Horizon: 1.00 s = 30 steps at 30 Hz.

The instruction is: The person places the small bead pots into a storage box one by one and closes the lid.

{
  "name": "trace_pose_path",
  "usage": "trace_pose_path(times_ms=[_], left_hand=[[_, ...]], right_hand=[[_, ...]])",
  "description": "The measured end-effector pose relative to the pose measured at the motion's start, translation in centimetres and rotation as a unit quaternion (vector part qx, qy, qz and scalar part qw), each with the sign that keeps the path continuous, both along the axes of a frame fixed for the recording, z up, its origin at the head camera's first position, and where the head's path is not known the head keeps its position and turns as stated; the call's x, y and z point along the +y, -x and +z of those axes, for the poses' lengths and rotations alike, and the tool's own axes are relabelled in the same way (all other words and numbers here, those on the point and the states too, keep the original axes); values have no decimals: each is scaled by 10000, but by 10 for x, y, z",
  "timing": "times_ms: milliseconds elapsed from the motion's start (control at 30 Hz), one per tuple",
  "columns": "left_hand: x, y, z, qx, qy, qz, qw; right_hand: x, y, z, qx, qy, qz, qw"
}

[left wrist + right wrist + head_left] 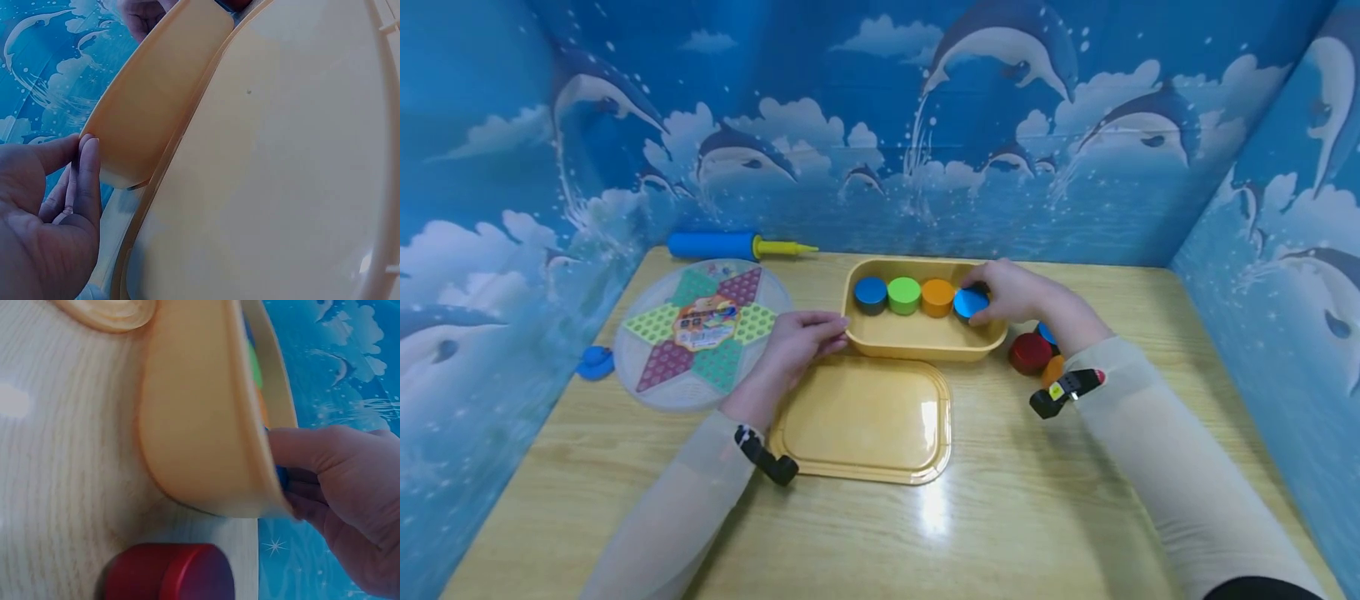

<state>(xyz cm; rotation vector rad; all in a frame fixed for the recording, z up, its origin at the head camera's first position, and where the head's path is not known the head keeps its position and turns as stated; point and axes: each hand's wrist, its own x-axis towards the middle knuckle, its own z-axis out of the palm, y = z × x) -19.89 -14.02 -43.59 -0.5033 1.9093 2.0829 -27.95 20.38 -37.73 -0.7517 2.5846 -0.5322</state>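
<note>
A yellow plastic box [925,344] stands at the middle back of the table. Inside it is a row of round lidded jars: a blue one [871,295], a green one [904,295], an orange one [937,297] and a second blue one [971,306] at the right end. My right hand [1017,292] reaches into the box and grips that right-end blue jar between thumb and fingers. My left hand [805,337] pinches the box's left rim, seen closely in the left wrist view. The box's flat yellow lid [861,421] lies in front of it.
Right of the box, under my right wrist, stand a red jar [1030,354], an orange jar [1053,371] and a partly hidden blue jar [1047,334]. At left lie a round game board [703,329], a blue hand pump [715,245] and a small blue object [596,363].
</note>
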Motion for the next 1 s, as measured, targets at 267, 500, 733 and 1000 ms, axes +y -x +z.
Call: trace_pose_path(times_ms=[267, 500, 733, 1000], left_hand=[[1, 0, 1, 42, 29, -23, 10000], [0, -1, 0, 63, -21, -22, 10000], [0, 0, -1, 119, -3, -64, 9999], [0, 1, -3, 123, -18, -46, 9999]], right_hand=[[-1, -3, -7, 207, -1, -40, 9998], [-5, -2, -12, 382, -105, 104, 9992], [-9, -4, -12, 587, -291, -75, 9978], [-1, -9, -13, 783, 241, -370, 9959]])
